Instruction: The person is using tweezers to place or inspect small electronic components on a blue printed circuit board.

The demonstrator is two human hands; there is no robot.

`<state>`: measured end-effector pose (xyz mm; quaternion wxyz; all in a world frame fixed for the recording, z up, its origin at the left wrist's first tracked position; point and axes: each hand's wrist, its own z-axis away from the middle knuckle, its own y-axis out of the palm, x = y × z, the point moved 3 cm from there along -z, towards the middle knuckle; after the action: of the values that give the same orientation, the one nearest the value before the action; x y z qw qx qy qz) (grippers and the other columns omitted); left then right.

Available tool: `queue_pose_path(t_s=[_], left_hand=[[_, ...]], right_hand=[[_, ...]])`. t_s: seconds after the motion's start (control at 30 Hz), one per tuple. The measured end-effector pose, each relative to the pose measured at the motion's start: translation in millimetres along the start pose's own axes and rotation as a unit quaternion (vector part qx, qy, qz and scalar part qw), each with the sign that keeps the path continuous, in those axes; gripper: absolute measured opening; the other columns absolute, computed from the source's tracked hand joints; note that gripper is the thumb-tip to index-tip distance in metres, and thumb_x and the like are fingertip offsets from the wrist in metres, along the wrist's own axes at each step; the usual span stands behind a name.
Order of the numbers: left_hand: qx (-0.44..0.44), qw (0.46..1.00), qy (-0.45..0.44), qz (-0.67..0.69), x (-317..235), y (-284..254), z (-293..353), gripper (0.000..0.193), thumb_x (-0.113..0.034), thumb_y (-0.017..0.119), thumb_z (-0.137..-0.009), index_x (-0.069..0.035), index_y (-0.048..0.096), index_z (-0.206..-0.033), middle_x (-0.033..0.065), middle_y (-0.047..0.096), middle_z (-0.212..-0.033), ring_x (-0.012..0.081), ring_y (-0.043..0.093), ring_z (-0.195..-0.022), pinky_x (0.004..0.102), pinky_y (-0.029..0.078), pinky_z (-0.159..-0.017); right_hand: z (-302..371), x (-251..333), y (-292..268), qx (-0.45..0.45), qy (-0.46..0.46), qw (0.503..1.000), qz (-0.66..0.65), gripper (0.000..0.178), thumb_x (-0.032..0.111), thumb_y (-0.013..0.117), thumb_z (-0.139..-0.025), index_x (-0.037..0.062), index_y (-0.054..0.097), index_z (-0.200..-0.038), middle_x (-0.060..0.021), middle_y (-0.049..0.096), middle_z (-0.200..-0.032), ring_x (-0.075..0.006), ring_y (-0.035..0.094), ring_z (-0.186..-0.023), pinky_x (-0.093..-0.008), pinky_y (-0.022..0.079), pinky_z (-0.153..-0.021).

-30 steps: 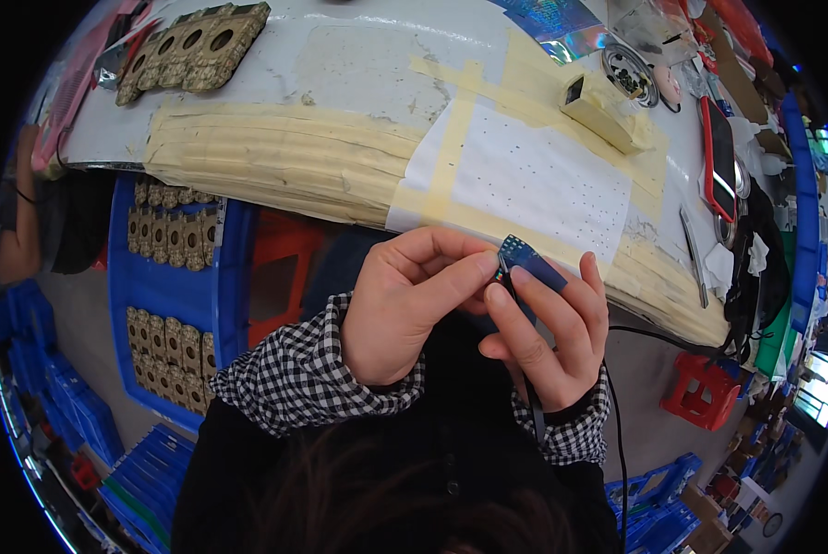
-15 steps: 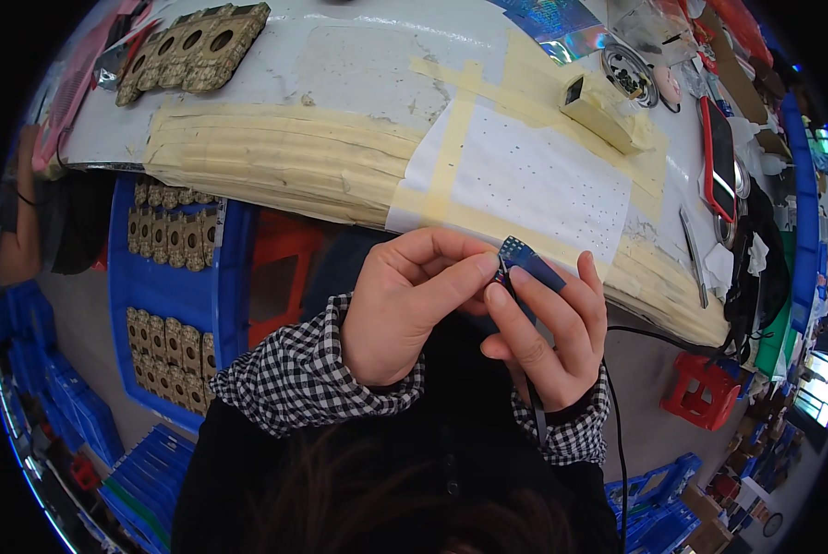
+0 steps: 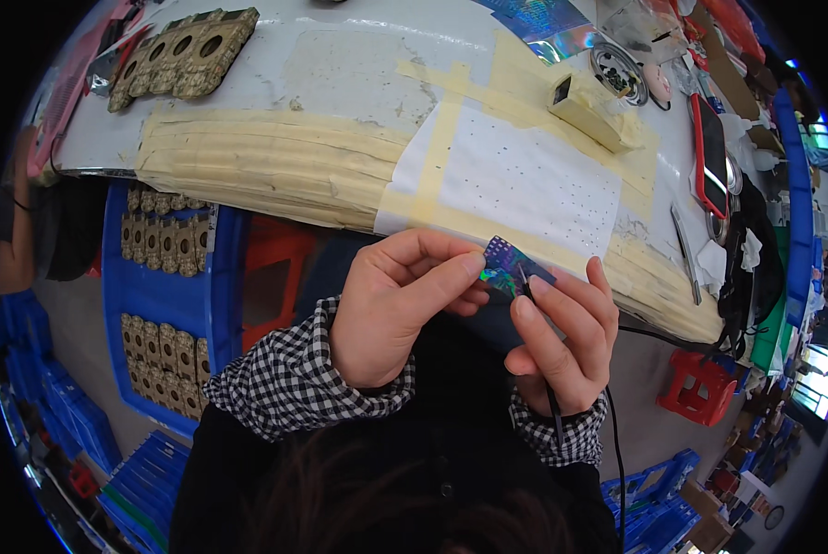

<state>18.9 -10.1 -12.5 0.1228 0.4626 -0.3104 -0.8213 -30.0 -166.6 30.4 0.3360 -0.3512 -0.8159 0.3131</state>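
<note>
My left hand [image 3: 386, 309] is closed, pinching the left edge of a small dark-blue sheet with a rainbow sheen [image 3: 503, 268], which looks like a sheet of stickers. Tiny pale squares line its upper corner. My right hand [image 3: 566, 346] is closed around slim dark tweezers [image 3: 554, 406]; their rear end shows below the palm, and their tip is close to the sheet's face. Whether the tip touches the sheet I cannot tell. Both hands are just in front of the table edge, below a white paper [image 3: 515, 175] dotted with tiny dark specks.
Camouflage-patterned shells with round holes [image 3: 187, 55] lie at the table's far left; several more fill a blue tray [image 3: 164, 295]. To the right are a yellow taped block [image 3: 591, 115], a red-edged phone [image 3: 709, 157] and metal tweezers [image 3: 684, 254]. Red stools [image 3: 695, 388] stand below.
The sheet has turned more face-up, showing more of its shiny surface. My right fingers have drawn a little to the right, away from my left fingertips. The view has shifted slightly.
</note>
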Motion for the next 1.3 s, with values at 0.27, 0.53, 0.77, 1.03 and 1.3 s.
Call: queue_pose_path(t_s=[0.27, 0.53, 0.77, 1.03, 1.3], left_hand=[[-0.011, 1.0, 0.007, -0.009, -3, -3, -1, 0.01, -0.01, 0.059, -0.09, -0.003, 0.061, -0.096, 0.0069, 0.066, -0.082, 0.0121, 0.064, -0.072, 0.0236, 0.051, -0.065], [-0.016, 1.0, 0.01, -0.018, -3, -5, -1, 0.01, -0.01, 0.059, -0.09, -0.002, 0.061, -0.096, 0.0077, 0.066, -0.082, 0.0123, 0.064, -0.072, 0.0233, 0.051, -0.065], [-0.019, 1.0, 0.009, -0.022, -4, -5, 0, 0.011, -0.01, 0.059, -0.09, -0.001, 0.061, -0.096, 0.008, 0.066, -0.082, 0.0124, 0.064, -0.071, 0.0234, 0.052, -0.065], [-0.02, 0.999, 0.015, -0.027, -3, -6, 0, 0.012, -0.01, 0.059, -0.09, -0.001, 0.061, -0.097, 0.0082, 0.066, -0.082, 0.0127, 0.064, -0.072, 0.0235, 0.052, -0.065], [-0.013, 0.999, 0.017, -0.037, -2, -3, -2, 0.012, -0.009, 0.059, -0.091, -0.002, 0.062, -0.1, 0.0073, 0.066, -0.083, 0.0121, 0.064, -0.073, 0.0232, 0.052, -0.065]], right_hand=[[18, -31, -17, -0.012, 0.103, 0.991, 0.09, 0.029, 0.019, 0.065, -0.084, 0.0072, 0.066, -0.111, -0.0106, 0.064, -0.105, -0.0282, 0.057, -0.104, -0.0496, 0.04, -0.098], [16, -35, -15, 0.033, 0.104, 0.986, 0.126, 0.034, 0.004, 0.068, -0.075, 0.0086, 0.067, -0.108, -0.0103, 0.065, -0.108, -0.0282, 0.056, -0.106, -0.0484, 0.039, -0.1], [9, -36, -13, 0.061, 0.06, 0.983, 0.163, 0.032, 0.003, 0.071, -0.067, 0.0109, 0.068, -0.098, -0.0077, 0.065, -0.105, -0.0269, 0.056, -0.103, -0.0488, 0.04, -0.099], [-1, -35, -23, 0.111, 0.047, 0.983, 0.142, 0.028, 0.001, 0.071, -0.064, 0.0087, 0.065, -0.09, -0.0091, 0.065, -0.103, -0.027, 0.058, -0.1, -0.0501, 0.041, -0.099], [1, -17, -36, -0.007, 0.087, 0.996, 0.02, 0.015, 0.004, 0.063, -0.077, 0.0084, 0.065, -0.091, -0.0134, 0.068, -0.102, -0.029, 0.061, -0.099, -0.0493, 0.042, -0.097]])
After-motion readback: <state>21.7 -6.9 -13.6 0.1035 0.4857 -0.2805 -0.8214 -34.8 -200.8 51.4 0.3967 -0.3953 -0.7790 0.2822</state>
